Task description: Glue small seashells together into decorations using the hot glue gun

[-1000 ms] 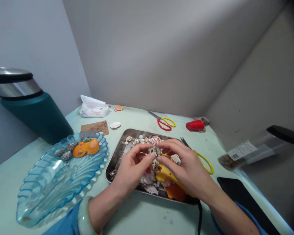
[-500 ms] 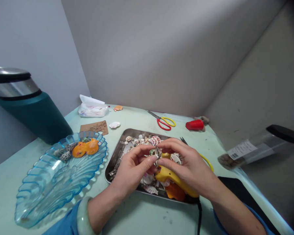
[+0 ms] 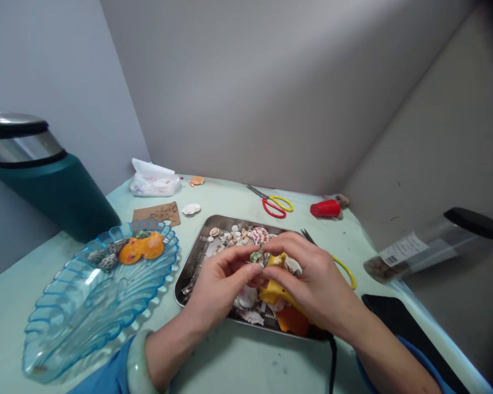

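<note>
Over the metal tray (image 3: 194, 249), my left hand (image 3: 217, 284) and my right hand (image 3: 316, 279) meet, both closed in a pinch. Between their fingertips is a small greenish shell (image 3: 256, 256), partly covered by the thumbs. Under my right hand lies a yellow glue gun (image 3: 273, 294), with its black cord (image 3: 333, 361) running down off the tray. Many small shells fill the tray, among them a red-and-white striped shell (image 3: 259, 235) and an orange shell (image 3: 292, 320) near the front rim.
Left stands a blue scalloped dish (image 3: 78, 328) with orange and grey shells, beside a teal bottle (image 3: 61, 191). Behind the tray lie red-and-yellow scissors (image 3: 274, 205) and a red cup-like object (image 3: 326, 208). At right are a clear jar (image 3: 419, 251) and a black phone-like slab (image 3: 411, 339).
The fingers have shifted slightly around the shell, and its green side shows a little more. The whole view has moved slightly; other things stay in place.
</note>
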`<state>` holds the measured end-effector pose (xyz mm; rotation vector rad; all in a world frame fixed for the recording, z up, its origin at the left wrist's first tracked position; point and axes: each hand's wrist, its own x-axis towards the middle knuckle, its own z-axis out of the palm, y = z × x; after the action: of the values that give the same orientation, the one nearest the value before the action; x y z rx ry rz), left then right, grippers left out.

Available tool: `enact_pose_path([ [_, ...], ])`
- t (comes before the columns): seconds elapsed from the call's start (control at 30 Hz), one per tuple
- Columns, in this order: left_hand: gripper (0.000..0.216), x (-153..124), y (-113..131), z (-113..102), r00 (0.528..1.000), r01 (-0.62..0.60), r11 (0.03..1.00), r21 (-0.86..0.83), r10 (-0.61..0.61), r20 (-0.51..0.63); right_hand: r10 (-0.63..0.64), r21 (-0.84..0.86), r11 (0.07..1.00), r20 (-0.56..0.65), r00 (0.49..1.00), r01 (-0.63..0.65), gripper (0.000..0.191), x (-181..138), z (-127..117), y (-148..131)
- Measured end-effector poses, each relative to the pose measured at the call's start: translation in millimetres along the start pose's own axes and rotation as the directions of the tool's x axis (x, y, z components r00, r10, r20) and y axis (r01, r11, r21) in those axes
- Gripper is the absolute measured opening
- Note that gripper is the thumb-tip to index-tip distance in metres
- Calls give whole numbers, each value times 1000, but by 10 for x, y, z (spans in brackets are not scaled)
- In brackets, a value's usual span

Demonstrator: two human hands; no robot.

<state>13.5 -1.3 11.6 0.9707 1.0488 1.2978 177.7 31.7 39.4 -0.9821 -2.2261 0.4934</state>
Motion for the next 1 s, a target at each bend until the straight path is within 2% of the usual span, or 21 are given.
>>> enact_pose_path([
  [0.17, 30, 13, -13, -10, 1000, 20, 1000, 1, -20, -11, -16, -50, 999, -4, 1000, 16, 14, -7, 12, -15],
  [0.33, 29, 28, 13, -22, 1000, 9, 1000, -23, -9, 16, -26, -55, 998, -19, 999, 25, 19, -5, 23, -29],
  [0.47, 31, 35, 7, -42, 1000, 21, 996, -82, -19, 24, 7, -28, 1000, -39, 999, -8, 31, 12, 67, -37],
  [0.57, 29, 37, -7, -49, 998, 9, 996, -87, -3, 65, 44, -26, 999, -50, 998, -46, 25, 21, 99, -51],
  [0.7, 30, 49, 23, -49, 992, -3, 1000, 5, 2, 128, 68, 19, 998, -51, 996, -67, 19, 8, 95, -75],
  [0.8, 36, 74, 104, -86, 990, -16, 985, 169, -8, 141, 87, 36, 996, -94, 992, -83, 22, -10, 68, -79],
  [0.87, 35, 89, 177, -136, 991, -67, 928, 368, 19, 131, 95, 44, 995, -122, 988, -91, 24, -19, 52, -76],
  [0.9, 32, 91, 214, -163, 990, -98, 855, 509, 33, 135, 100, 47, 994, -126, 987, -94, 24, -22, 45, -74],
  [0.93, 29, 86, 249, -189, 988, -136, 738, 661, 46, 151, 106, 47, 994, -127, 986, -100, 23, -23, 39, -73],
  [1.0, 23, 59, 302, -225, 978, -198, 419, 886, 18, 210, 117, 45, 993, -133, 984, -112, 22, -24, 31, -76],
])
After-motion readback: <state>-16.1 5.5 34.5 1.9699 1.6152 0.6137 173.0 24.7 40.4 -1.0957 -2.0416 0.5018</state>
